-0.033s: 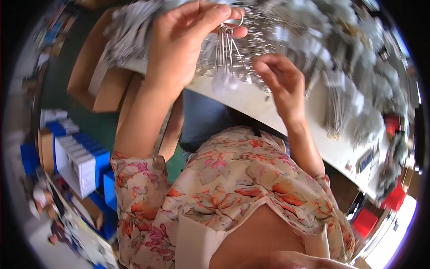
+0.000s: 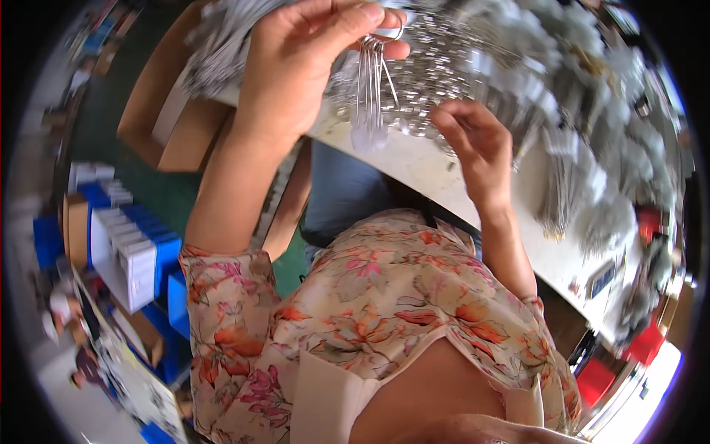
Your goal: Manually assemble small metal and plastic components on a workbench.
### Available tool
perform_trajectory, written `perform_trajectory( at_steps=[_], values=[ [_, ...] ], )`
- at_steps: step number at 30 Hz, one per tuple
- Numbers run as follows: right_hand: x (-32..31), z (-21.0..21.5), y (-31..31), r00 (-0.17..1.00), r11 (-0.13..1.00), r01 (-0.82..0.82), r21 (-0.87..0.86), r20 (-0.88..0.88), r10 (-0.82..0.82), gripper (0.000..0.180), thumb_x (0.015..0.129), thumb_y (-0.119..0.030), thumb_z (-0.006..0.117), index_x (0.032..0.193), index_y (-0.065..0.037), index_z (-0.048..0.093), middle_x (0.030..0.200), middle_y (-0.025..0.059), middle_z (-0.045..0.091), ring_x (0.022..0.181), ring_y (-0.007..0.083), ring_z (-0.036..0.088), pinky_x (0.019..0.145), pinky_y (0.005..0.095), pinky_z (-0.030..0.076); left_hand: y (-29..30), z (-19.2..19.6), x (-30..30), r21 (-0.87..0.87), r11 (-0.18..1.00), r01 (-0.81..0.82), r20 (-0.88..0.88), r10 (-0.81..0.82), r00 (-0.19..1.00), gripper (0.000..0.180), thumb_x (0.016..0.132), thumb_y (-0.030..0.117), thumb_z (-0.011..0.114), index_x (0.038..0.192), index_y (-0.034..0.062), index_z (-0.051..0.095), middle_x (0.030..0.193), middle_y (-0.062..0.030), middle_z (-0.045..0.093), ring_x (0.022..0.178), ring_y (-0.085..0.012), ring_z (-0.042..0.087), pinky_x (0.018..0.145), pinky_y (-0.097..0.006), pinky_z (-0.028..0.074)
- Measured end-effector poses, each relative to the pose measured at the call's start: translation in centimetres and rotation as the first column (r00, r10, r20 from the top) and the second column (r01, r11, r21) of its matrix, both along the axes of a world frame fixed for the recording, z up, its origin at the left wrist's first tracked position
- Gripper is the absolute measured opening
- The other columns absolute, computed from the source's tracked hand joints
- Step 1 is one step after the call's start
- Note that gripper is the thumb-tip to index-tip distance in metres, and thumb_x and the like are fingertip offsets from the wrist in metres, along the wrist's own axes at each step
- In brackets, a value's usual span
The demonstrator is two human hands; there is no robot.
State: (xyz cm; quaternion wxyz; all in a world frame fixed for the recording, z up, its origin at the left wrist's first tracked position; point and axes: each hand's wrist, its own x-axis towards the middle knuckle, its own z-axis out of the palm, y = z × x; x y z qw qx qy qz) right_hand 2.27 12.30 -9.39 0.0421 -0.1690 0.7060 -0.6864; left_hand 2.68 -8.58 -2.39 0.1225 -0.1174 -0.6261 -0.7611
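Observation:
My left hand point(image 2: 296, 66) is raised at the top middle, its fingers closed on a metal ring point(image 2: 392, 33). Several thin metal strips point(image 2: 370, 96) hang down from the ring. My right hand point(image 2: 473, 144) hovers just right of the strips with its fingertips pinched together above a heap of small shiny metal parts point(image 2: 444, 66). Whether it holds a part is too small to tell. Both hands are over the near edge of a white table point(image 2: 436, 174).
Bundles of grey metal pieces point(image 2: 592, 170) cover the table to the right. An open cardboard box point(image 2: 166, 126) stands at the left. Blue crates with white boxes point(image 2: 126, 255) sit lower left. Red containers point(image 2: 643, 344) are at the right edge.

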Motion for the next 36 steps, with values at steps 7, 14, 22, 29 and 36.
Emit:
perform_trajectory(
  at_steps=[7,14,22,29,36],
  values=[
    [1.3,-3.7,-0.3,0.966,0.974,-0.192,0.121,0.199,0.165,0.012,0.08,-0.006,0.061,0.089,0.001,0.063,0.086,0.0065,0.064,0.084,0.0115,0.058,0.079,0.0248,0.043,-9.1,-0.4,8.1,-0.421,0.907,0.009,0.179,0.074,0.981,0.016,0.088,0.013,0.051,0.086,-0.001,0.057,0.088,-0.0117,0.063,0.071,-0.0142,0.059,0.068,-0.027,0.048],
    [2.0,-5.4,-2.2,0.902,0.891,-0.373,0.26,0.328,0.282,0.013,0.081,-0.008,0.06,0.089,0.002,0.063,0.085,0.0067,0.064,0.084,0.0115,0.057,0.079,0.0247,0.043,-10.5,-20.4,10.8,-0.879,0.29,0.379,0.441,0.193,0.876,0.008,0.077,0.01,0.052,0.079,0.0065,0.059,0.073,-0.012,0.062,0.072,-0.026,0.062,0.065,-0.038,0.046],
    [3.0,-6.5,-2.4,0.886,0.893,-0.34,0.296,0.42,0.198,0.012,0.081,-0.007,0.061,0.089,0.002,0.063,0.084,0.0048,0.064,0.081,0.0098,0.057,0.076,0.0236,0.044,-16.7,-27.3,3.4,-0.949,-0.016,0.314,0.307,0.177,0.935,0.018,0.077,0.015,0.054,0.09,0.0058,0.062,0.083,-0.0133,0.064,0.085,-0.0295,0.061,0.079,-0.039,0.045],
    [2.4,-6.7,-3.1,0.894,0.877,-0.354,0.325,0.393,0.216,0.013,0.08,-0.007,0.061,0.09,0.001,0.063,0.083,0.0048,0.064,0.081,0.0099,0.057,0.077,0.0242,0.044,-16.7,-39.8,5.7,-0.779,0.387,0.494,0.625,0.407,0.666,0.029,0.081,0.019,0.053,0.103,0.0013,0.061,0.098,-0.0189,0.061,0.094,-0.0336,0.057,0.082,-0.04,0.046],
    [0.2,-5.7,-1.4,0.918,0.866,-0.361,0.345,0.297,0.264,0.014,0.079,-0.008,0.063,0.09,-0.001,0.064,0.083,0.0066,0.064,0.08,0.0122,0.059,0.075,0.026,0.046,-19.2,-33.2,8.9,-0.706,0.623,-0.337,0.396,0.742,0.541,0.027,0.086,0.025,0.049,0.096,0.0057,0.064,0.094,-0.0137,0.064,0.088,-0.0285,0.061,0.075,-0.037,0.047]
  ],
)
